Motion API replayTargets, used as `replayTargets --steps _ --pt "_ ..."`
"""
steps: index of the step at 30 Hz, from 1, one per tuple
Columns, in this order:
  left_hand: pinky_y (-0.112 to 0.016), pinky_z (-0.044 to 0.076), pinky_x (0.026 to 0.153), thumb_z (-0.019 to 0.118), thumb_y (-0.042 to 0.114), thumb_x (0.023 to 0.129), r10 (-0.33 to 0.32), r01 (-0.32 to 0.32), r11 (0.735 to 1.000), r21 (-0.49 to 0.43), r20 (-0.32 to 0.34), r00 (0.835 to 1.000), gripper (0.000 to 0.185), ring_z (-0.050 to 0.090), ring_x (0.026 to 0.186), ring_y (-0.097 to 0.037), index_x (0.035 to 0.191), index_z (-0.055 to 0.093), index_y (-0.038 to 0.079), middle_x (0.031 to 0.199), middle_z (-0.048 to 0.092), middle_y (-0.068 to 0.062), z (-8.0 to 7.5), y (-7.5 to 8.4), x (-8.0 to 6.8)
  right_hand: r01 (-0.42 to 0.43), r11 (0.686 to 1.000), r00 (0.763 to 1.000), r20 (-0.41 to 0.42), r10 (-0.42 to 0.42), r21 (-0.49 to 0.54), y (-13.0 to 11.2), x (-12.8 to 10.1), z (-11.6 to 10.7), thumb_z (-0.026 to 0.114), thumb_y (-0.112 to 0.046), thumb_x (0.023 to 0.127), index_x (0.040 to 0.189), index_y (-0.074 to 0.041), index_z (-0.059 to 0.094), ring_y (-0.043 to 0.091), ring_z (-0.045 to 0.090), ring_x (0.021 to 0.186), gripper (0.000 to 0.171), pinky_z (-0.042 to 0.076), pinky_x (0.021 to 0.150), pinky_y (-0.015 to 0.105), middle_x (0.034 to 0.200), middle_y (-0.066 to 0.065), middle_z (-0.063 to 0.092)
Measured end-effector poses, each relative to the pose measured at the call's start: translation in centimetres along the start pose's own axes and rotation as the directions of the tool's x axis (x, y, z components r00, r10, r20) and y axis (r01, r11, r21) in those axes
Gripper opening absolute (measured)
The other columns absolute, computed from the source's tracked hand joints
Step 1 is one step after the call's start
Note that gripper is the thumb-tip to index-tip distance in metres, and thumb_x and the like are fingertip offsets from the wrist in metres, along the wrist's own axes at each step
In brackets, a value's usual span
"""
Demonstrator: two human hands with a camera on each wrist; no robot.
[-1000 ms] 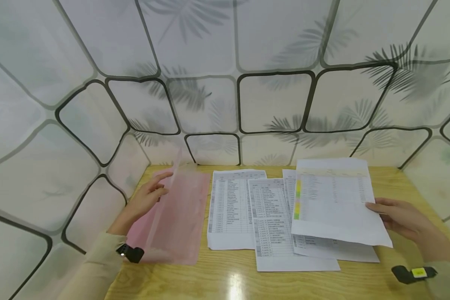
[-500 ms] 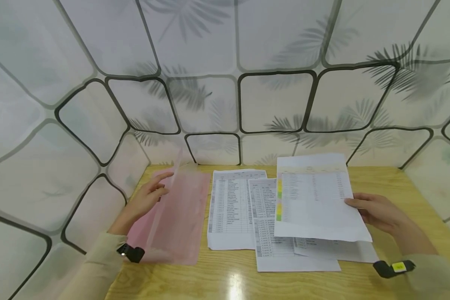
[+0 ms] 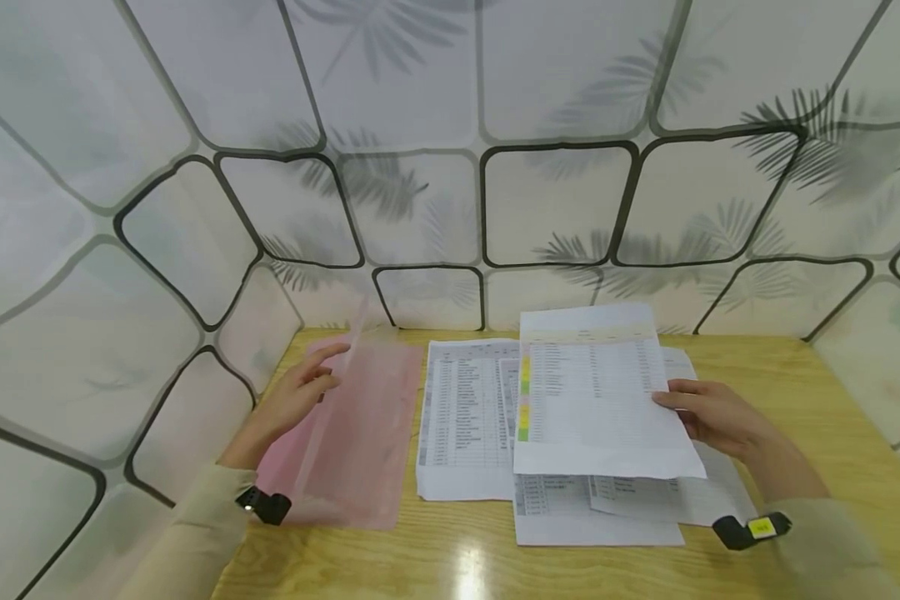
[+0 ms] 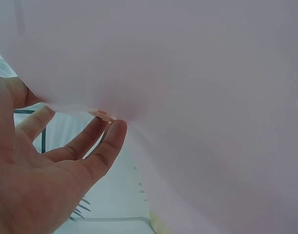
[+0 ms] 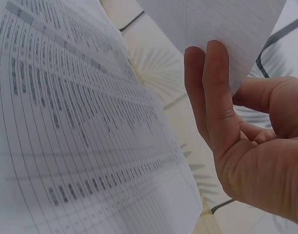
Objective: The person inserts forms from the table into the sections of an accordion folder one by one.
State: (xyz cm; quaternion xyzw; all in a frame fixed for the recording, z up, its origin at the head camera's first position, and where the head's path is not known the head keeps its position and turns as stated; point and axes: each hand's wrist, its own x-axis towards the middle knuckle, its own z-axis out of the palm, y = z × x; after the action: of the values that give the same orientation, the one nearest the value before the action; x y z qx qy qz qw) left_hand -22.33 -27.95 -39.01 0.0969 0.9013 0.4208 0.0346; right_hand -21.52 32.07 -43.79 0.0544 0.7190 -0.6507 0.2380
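Note:
My left hand (image 3: pixel 311 375) props up the translucent front flap (image 3: pixel 330 400) of a pink plastic folder (image 3: pixel 371 442) lying at the table's left. Its fingers are nearly straight against the flap. In the left wrist view the fingertips of that hand (image 4: pixel 97 146) touch the flap (image 4: pixel 197 97), which fills the picture. My right hand (image 3: pixel 690 408) pinches the right edge of a printed sheet (image 3: pixel 592 400) with coloured marks down its left margin and holds it in the air above the other papers. The right wrist view shows the fingers (image 5: pixel 212 97) under that sheet (image 5: pixel 227 24).
Three printed table sheets lie on the wooden table (image 3: pixel 795 392): one next to the folder (image 3: pixel 461 417), one in the middle (image 3: pixel 592 517), one at the right (image 3: pixel 697 500). White patterned panels (image 3: pixel 450 167) wall in the back and sides. Black bands sit on both wrists.
My right hand has carried the sheet to the left, from above the right-hand paper to above the middle one. The left hand and the flap have stayed put.

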Motion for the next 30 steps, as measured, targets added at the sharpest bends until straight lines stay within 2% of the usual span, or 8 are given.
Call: replayTargets --steps 4,6,10,13,18,25,30 --pt "-0.031 0.043 0.074 0.055 0.013 0.106 0.013 -0.013 1.000 -0.003 -0.005 1.000 0.052 0.052 0.082 -0.020 0.157 0.047 0.010 0.089 0.059 -0.011 0.0 0.0 0.0 0.022 1.000 1.000 0.008 -0.022 0.004 -0.4 0.3 1.1 0.065 -0.018 0.105 0.133 0.002 0.055 0.009 0.074 0.087 0.036 0.062 0.077 0.029 0.102 -0.008 0.074" --pt "-0.031 0.044 0.074 0.055 0.013 0.106 0.015 -0.015 1.000 0.007 -0.008 1.000 0.052 0.053 0.084 -0.021 0.157 0.047 0.010 0.094 0.060 -0.013 0.0 -0.1 -0.1 0.028 1.000 1.000 0.012 -0.028 0.005 -0.6 0.4 1.6 0.065 -0.018 0.105 0.134 0.003 0.055 0.009 0.074 0.086 0.038 0.062 0.076 0.029 0.102 -0.008 0.075" --pt "-0.031 0.046 0.079 0.054 0.014 0.106 -0.006 0.007 0.999 0.034 -0.024 1.000 0.051 0.057 0.093 -0.024 0.157 0.049 0.013 0.115 0.064 -0.016 0.1 -0.1 -0.2 0.042 0.999 0.999 0.034 -0.041 -0.011 -0.8 0.8 2.5 0.065 -0.020 0.105 0.141 0.009 0.050 0.010 0.075 0.088 0.049 0.062 0.077 0.029 0.104 -0.007 0.075" --pt "-0.033 0.047 0.081 0.053 0.016 0.106 -0.014 0.015 0.999 0.047 -0.029 0.999 0.050 0.057 0.095 -0.025 0.157 0.049 0.014 0.122 0.064 -0.017 0.1 0.0 -0.2 0.056 0.998 0.997 0.052 -0.055 -0.017 -1.1 1.2 3.2 0.064 -0.020 0.105 0.143 0.011 0.048 0.010 0.075 0.089 0.052 0.062 0.078 0.029 0.105 -0.007 0.075" --pt "-0.033 0.046 0.081 0.054 0.015 0.106 -0.010 0.011 0.999 0.041 -0.032 0.999 0.051 0.057 0.094 -0.025 0.157 0.049 0.014 0.114 0.064 -0.016 0.0 0.2 -0.3 0.068 0.998 0.995 0.067 -0.068 -0.008 -1.5 1.6 4.4 0.064 -0.019 0.105 0.141 0.010 0.049 0.010 0.076 0.089 0.048 0.062 0.078 0.030 0.104 -0.006 0.076" --pt "-0.032 0.044 0.076 0.056 0.014 0.105 0.011 -0.010 1.000 0.017 -0.022 1.000 0.053 0.053 0.086 -0.022 0.157 0.048 0.011 0.096 0.062 -0.012 -0.1 0.3 -0.3 0.069 0.997 0.995 0.080 -0.067 -0.020 -2.1 2.3 6.4 0.065 -0.020 0.104 0.147 0.013 0.044 0.013 0.077 0.090 0.058 0.062 0.078 0.030 0.106 -0.003 0.076" --pt "-0.032 0.043 0.074 0.056 0.012 0.105 0.019 -0.019 1.000 0.015 -0.019 1.000 0.053 0.052 0.082 -0.020 0.157 0.048 0.010 0.091 0.060 -0.011 -0.2 0.3 -0.3 0.076 0.997 0.993 0.089 -0.075 -0.013 -2.6 2.8 7.8 0.066 -0.020 0.104 0.146 0.012 0.045 0.014 0.077 0.091 0.057 0.063 0.079 0.031 0.107 -0.002 0.076"
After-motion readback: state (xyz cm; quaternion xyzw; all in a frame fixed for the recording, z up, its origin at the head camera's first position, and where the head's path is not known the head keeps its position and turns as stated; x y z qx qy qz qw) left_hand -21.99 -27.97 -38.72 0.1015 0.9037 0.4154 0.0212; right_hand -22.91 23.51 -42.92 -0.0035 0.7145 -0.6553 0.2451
